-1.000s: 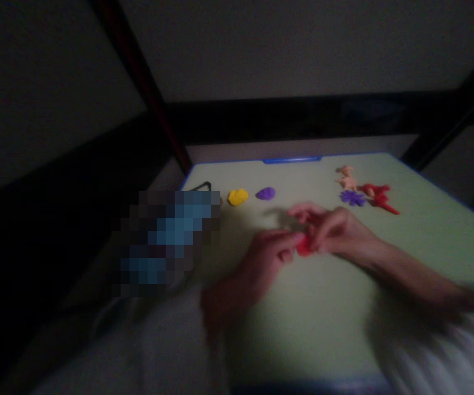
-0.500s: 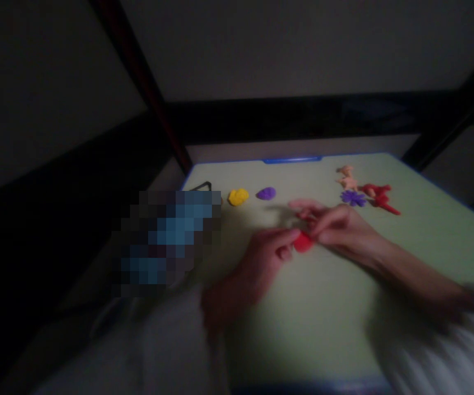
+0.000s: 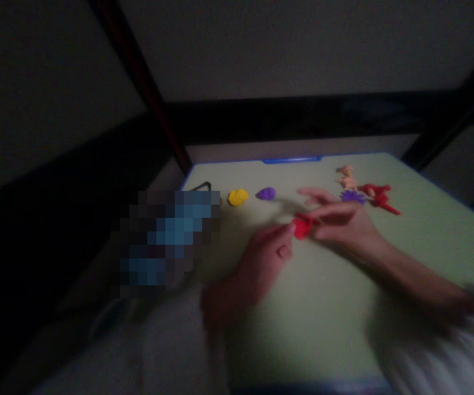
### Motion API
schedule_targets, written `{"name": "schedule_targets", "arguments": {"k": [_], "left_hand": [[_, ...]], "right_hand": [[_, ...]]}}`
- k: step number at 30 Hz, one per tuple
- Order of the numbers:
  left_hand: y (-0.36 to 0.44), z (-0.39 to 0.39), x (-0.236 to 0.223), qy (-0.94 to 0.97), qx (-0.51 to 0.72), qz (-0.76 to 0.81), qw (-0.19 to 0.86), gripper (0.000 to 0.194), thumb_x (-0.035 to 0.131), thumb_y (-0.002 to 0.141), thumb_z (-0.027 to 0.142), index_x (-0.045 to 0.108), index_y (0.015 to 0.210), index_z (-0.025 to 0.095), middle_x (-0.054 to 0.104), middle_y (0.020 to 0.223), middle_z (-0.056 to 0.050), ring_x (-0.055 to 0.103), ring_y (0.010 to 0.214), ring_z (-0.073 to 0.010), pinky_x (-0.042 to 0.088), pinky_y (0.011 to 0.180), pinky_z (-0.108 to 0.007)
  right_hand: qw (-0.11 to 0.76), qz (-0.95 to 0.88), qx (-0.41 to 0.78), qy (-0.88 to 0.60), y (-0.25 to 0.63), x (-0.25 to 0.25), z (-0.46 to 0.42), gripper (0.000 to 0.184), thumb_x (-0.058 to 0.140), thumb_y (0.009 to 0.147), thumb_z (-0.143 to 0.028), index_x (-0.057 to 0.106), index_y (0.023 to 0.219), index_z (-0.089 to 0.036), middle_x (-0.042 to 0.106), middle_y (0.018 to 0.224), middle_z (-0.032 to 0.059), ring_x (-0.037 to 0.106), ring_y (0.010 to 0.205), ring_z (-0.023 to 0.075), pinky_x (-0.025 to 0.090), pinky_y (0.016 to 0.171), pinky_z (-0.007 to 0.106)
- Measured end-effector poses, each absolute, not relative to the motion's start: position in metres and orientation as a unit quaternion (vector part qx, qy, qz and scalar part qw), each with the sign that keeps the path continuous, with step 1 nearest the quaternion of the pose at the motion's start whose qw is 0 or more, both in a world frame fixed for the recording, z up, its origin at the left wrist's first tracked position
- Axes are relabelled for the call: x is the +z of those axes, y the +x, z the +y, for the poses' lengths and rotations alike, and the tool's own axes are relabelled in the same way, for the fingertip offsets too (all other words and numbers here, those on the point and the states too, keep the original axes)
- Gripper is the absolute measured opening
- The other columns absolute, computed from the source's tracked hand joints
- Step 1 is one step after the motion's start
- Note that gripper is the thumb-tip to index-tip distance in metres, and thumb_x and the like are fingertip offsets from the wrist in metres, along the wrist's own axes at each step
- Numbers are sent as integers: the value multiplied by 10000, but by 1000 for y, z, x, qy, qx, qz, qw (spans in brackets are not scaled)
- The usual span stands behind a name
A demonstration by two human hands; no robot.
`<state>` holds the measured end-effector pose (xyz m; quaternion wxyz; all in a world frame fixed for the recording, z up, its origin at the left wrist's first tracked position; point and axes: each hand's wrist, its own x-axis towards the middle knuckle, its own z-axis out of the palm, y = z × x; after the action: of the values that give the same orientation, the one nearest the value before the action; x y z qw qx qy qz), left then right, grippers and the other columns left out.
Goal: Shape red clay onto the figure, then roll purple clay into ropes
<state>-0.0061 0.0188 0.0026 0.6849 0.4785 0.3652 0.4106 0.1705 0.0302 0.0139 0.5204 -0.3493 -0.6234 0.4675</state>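
A: What's nearest?
B: 2 pale sleeves: the left sleeve (image 3: 183,340) and a fluffy right sleeve (image 3: 446,351), both over a pale green tabletop (image 3: 303,318).
A: And the left hand (image 3: 267,252)?
B: Its thumb and forefinger pinch the left edge of a red piece (image 3: 302,227); a curled finger shows below.
A: Where does that red piece sit?
B: Between the 2 hands, over the middle of the tabletop.
A: What about the right hand (image 3: 344,225)?
B: Thumb and forefinger meet the red piece's right side, and the other fingers reach out, somewhat spread. It's blurry; I can't tell whether they grip.
A: Further out?
B: A yellow lump (image 3: 238,197), with a purple lump (image 3: 266,193) near it on the right. Behind the right hand, a partly covered purple flower shape (image 3: 353,195), then a red figure (image 3: 380,198) just beside it.
A: Farthest?
B: Peach-coloured shapes (image 3: 348,182) beyond the flower, then a blue strip (image 3: 292,160) at the far edge.
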Motion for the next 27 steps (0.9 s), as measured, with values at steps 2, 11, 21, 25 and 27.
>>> {"name": "schedule_targets", "arguments": {"k": [2,11,21,25,27], "left_hand": [[-4,17,6,452,410,345,713,242,600,747,389,494,715,174,362,643,41,288,566,-85,268,535,-236],[-6,20,-3,453,410,333,719,274,573,782,339,445,613,166,363,595,45,297,556,-81,242,536,-249],[-4,18,3,418,416,344,731,147,624,714,301,562,696,168,407,605,41,327,562,-85,248,539,-243],[-3,21,2,419,411,354,728,263,574,734,306,422,560,178,351,556,46,287,528,-85,240,517,-248],[-3,21,0,428,411,355,723,284,552,753,320,411,550,180,355,562,41,298,535,-88,254,520,-249]], "right_hand": [[526,-631,434,-370,170,13,30,208,822,593,-243,754,768,-329,598,1203,-4,543,1068,198,462,908,364],[497,-663,431,-358,170,16,28,149,757,692,-225,754,797,-331,602,1186,-3,554,1063,196,473,883,354],[500,-655,416,-385,167,19,24,163,793,640,-242,757,780,-317,622,1117,17,579,1011,193,509,827,335],[497,-662,404,-388,167,21,23,152,780,659,-219,759,778,-310,621,1118,23,588,996,192,511,829,343],[492,-673,397,-383,168,21,23,160,779,660,-204,759,780,-308,624,1111,25,589,998,194,506,840,347]]}}
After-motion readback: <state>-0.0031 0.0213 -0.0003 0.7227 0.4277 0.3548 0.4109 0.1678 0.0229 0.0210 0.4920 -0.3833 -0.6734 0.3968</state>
